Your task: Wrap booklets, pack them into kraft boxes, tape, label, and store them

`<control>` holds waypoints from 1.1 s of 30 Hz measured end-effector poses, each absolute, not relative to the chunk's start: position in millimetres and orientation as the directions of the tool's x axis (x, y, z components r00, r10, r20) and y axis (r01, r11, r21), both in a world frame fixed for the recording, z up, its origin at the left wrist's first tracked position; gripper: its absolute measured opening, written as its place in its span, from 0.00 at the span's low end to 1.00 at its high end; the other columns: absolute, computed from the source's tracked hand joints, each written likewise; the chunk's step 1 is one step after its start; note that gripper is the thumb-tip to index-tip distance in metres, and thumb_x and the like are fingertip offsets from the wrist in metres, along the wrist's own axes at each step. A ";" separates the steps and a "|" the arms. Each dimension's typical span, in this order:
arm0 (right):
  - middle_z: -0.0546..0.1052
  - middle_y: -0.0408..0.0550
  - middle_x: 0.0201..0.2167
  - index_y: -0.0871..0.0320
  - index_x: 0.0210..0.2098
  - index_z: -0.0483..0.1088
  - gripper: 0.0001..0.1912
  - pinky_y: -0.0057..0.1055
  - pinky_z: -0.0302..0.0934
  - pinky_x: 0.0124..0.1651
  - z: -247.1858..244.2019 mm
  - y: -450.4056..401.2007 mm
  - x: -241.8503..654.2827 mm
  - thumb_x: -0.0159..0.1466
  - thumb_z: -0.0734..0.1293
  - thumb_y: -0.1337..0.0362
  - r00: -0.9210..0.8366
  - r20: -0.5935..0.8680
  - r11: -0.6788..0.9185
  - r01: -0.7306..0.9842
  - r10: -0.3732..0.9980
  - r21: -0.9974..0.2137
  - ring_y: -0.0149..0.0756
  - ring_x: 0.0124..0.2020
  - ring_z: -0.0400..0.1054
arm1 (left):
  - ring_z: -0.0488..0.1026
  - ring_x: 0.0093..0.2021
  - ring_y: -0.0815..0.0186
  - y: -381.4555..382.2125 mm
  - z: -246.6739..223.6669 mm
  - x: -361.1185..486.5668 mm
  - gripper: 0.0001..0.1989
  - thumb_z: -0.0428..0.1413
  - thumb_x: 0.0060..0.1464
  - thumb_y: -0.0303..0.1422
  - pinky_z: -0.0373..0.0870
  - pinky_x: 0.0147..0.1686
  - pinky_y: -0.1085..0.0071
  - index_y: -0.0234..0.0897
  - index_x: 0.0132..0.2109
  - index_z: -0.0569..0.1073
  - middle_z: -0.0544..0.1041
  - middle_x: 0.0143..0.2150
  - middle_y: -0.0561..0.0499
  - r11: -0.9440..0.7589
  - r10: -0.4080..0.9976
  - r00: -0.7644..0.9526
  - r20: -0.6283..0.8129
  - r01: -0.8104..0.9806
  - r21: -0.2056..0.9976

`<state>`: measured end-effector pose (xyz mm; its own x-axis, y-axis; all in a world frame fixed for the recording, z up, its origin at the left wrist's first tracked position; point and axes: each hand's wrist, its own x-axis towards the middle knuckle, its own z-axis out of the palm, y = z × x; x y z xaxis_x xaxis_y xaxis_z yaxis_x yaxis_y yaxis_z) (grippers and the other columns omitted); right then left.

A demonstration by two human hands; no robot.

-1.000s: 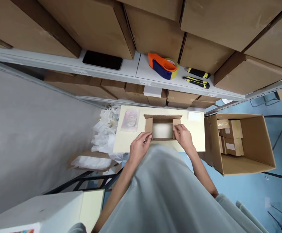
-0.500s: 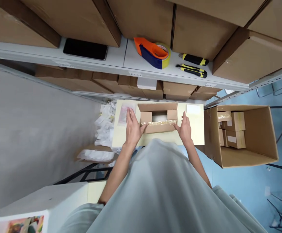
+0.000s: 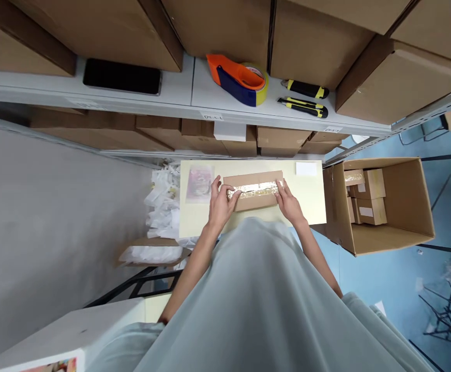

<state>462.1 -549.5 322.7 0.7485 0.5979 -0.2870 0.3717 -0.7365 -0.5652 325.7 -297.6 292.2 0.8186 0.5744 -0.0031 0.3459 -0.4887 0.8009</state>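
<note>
A small brown cardboard box lies slightly tilted on the pale yellow tabletop. Its two long top flaps are folded down, and shiny clear tape with ragged edges runs along where they meet. My left hand grips the box's left end, with the thumb on the tape and the fingers curled at the back corner. At the other end, my right hand holds the right edge, its fingertips pressing on the flaps. The inside of the box is hidden.
A flat plastic pouch and a white card lie on the table. A large open carton with several small boxes stands at right. The shelf ahead holds a phone, a tape dispenser and utility knives.
The box's long flaps, which stood open around its inside, are now folded down over the top. My hands have closed in from beside the box onto its ends.
</note>
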 end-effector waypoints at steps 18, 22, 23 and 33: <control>0.58 0.52 0.83 0.45 0.83 0.53 0.33 0.47 0.76 0.62 312.5 -555.9 420.3 0.82 0.55 0.51 0.825 -0.278 -0.776 0.272 0.493 -0.569 0.53 0.74 0.70 | 0.60 0.81 0.48 -301.6 265.5 319.6 0.41 0.58 0.68 0.59 0.55 0.81 0.52 0.43 0.78 0.61 0.63 0.80 0.37 -0.114 0.576 0.801 -0.163 0.276 0.954; 0.58 0.52 0.83 0.45 0.83 0.53 0.32 0.46 0.76 0.62 309.5 -552.3 423.6 0.82 0.55 0.52 0.816 -0.283 -0.776 0.285 0.504 -0.563 0.52 0.76 0.67 | 0.60 0.81 0.49 -301.0 265.8 319.5 0.41 0.57 0.69 0.59 0.54 0.81 0.53 0.44 0.77 0.61 0.64 0.80 0.38 -0.118 0.609 0.777 -0.158 0.286 0.951; 0.59 0.51 0.83 0.45 0.83 0.54 0.32 0.46 0.76 0.64 309.7 -549.3 430.3 0.82 0.55 0.52 0.815 -0.278 -0.773 0.291 0.509 -0.564 0.51 0.76 0.67 | 0.60 0.81 0.49 -298.6 266.0 324.8 0.41 0.57 0.68 0.59 0.55 0.81 0.53 0.44 0.77 0.61 0.64 0.79 0.38 -0.117 0.612 0.775 -0.156 0.284 0.952; 0.60 0.51 0.82 0.43 0.81 0.57 0.31 0.44 0.75 0.64 311.5 -552.1 429.2 0.81 0.57 0.50 0.828 -0.271 -0.760 0.255 0.491 -0.598 0.49 0.71 0.73 | 0.68 0.77 0.50 -291.7 250.2 321.4 0.38 0.53 0.70 0.61 0.67 0.75 0.54 0.45 0.76 0.66 0.68 0.79 0.40 0.049 0.606 0.743 -0.283 0.320 0.946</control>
<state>429.2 -552.1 311.5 0.8276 0.4912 -0.2715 0.2546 -0.7597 -0.5984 321.4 -291.7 250.2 0.7435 0.6059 -0.2831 0.3203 0.0490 0.9461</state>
